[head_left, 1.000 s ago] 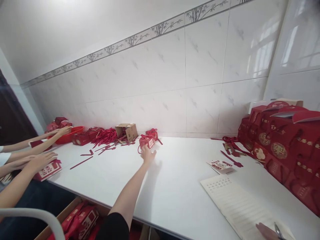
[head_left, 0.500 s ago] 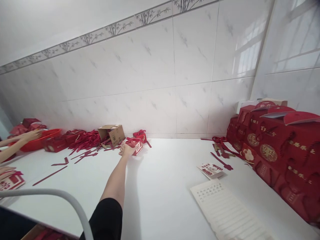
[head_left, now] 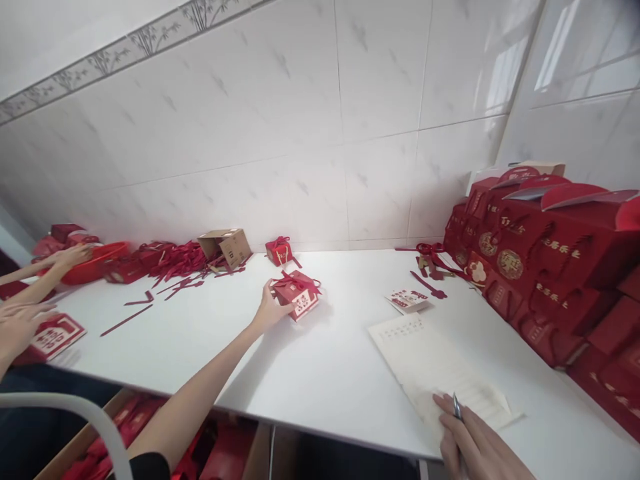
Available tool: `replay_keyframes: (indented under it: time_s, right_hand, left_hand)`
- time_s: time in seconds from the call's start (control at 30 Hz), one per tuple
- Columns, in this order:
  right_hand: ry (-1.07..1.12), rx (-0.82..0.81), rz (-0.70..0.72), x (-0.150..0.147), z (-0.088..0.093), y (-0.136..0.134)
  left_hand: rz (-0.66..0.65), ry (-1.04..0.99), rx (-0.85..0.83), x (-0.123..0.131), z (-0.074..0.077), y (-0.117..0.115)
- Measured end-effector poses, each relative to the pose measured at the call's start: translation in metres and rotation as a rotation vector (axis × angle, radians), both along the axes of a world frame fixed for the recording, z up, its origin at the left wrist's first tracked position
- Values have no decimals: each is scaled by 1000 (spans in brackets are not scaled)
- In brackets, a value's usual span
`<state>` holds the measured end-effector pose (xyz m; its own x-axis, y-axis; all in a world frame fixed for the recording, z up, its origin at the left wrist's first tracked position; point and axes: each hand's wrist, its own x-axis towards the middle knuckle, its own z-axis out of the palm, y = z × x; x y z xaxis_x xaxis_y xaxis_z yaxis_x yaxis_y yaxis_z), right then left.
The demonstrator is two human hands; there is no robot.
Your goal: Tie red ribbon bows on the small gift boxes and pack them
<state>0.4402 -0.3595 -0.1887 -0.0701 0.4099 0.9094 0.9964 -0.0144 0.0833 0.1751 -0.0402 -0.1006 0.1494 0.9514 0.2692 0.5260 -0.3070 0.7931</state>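
Plainly, the left hand point(head_left: 271, 308) had its grip on the box point(head_left: 303, 304) over the worktop point(head_left: 340, 373) while the right hand point(head_left: 473, 437) held a pen point(head_left: 457, 407), and a stray tug might have undone the box's bow point(head_left: 296, 280).

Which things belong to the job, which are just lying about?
Job: ribboned red box in the left hand; pen in the right hand; likely the notepad.

Apparently lying about: cardboard box; heaped ribbons; printed card; stacked red bags.
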Motion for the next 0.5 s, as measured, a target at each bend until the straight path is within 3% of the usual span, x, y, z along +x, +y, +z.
replay_keyframes:
  time_s: [0.07, 0.17, 0.3, 0.4, 0.5]
  right_hand:
    - [50, -23, -54, -3, 10, 1]
    - [270, -86, -64, -16, 24, 6]
    - [672, -229, 288, -42, 54, 26]
    - [964, -460, 546, -56, 75, 50]
    - [1182, -586, 793, -60, 87, 71]
  left_hand:
    - [-129, 15, -29, -2, -1, -48]
    - [-143, 162, -24, -2, 6, -120]
    - [-88, 409, 14, -1, 19, -195]
    - [-91, 495, -56, -6, 29, -225]
    - [4, 504, 30, -12, 43, -228]
